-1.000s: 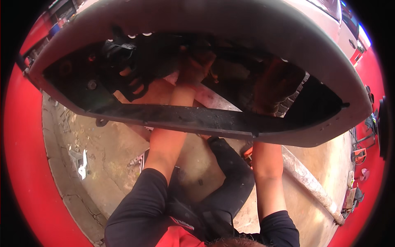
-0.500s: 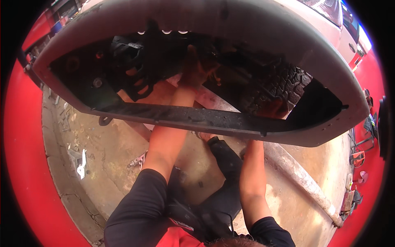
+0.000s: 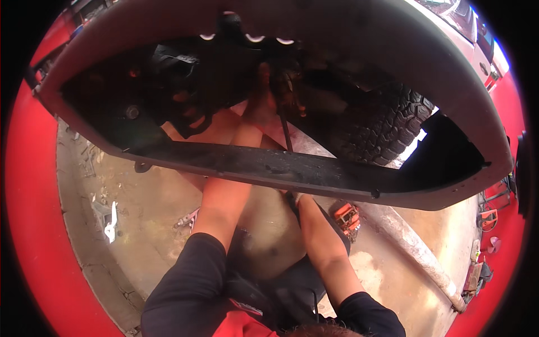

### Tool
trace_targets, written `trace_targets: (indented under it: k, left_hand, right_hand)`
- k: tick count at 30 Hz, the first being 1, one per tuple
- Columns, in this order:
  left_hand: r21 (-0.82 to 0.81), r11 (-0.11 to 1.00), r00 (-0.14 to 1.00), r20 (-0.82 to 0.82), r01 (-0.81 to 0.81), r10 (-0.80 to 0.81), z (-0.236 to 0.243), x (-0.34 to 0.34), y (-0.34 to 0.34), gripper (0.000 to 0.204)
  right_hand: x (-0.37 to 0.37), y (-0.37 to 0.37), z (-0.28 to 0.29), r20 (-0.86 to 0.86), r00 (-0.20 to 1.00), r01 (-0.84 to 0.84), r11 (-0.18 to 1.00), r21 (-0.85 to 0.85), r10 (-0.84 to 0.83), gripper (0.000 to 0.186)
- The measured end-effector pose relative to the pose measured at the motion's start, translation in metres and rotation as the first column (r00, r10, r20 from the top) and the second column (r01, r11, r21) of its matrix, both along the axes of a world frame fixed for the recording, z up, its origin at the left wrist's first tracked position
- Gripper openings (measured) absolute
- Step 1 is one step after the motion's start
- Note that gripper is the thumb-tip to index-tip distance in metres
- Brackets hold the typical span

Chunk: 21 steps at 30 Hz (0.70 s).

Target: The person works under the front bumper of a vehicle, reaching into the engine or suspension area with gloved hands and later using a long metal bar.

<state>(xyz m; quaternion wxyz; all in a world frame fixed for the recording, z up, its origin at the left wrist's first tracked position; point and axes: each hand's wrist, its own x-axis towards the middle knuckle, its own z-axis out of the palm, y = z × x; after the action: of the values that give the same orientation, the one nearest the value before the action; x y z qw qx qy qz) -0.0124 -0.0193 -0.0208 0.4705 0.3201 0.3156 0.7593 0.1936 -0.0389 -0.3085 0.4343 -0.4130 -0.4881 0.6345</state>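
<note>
We can't tell our left hand's (image 3: 261, 102) grip in shadow; the dark rod (image 3: 286, 132) hangs just right of it. Our right hand, hidden behind the crossbar (image 3: 269, 163), could scrape blindly.

Pretty grubby concrete floor (image 3: 140, 199) tbh, with a long scuffed whitish pole (image 3: 421, 250) running diagonally on the right, some orange gadget (image 3: 346, 218) beside it and a white scrap (image 3: 112, 223) over left.

The hands (image 3: 261, 105) reach behind the grey bumper (image 3: 359, 33), left of a tire (image 3: 393, 123).
</note>
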Motion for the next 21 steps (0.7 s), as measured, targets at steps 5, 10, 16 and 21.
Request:
trace_targets:
  k: [5,10,16,21]
  left_hand:
    - [-0.172,0.972,0.976,-0.174,-0.159,0.129,-0.027,-0.013,0.013,0.059]
    - [-0.061,0.957,0.691,-0.704,-0.284,0.161,-0.145,0.003,-0.011,0.057]
    - [-0.029,0.929,0.389,-0.913,-0.369,0.126,-0.278,-0.02,-0.083,0.055]
    - [0.09,0.916,0.314,-0.923,-0.391,0.224,-0.3,-0.029,-0.064,0.054]
  right_hand:
    - [-0.044,0.009,-0.022,0.002,0.992,-0.123,0.991,-0.053,0.124,0.047]
    - [-0.002,0.064,-0.026,0.789,0.58,-0.423,0.753,0.505,-0.203,0.046]
    - [-0.042,0.013,0.15,0.32,0.947,-0.129,0.866,0.483,-0.037,0.046]
    - [-0.071,-0.002,0.303,0.606,0.751,-0.366,0.597,0.714,-0.263,0.036]
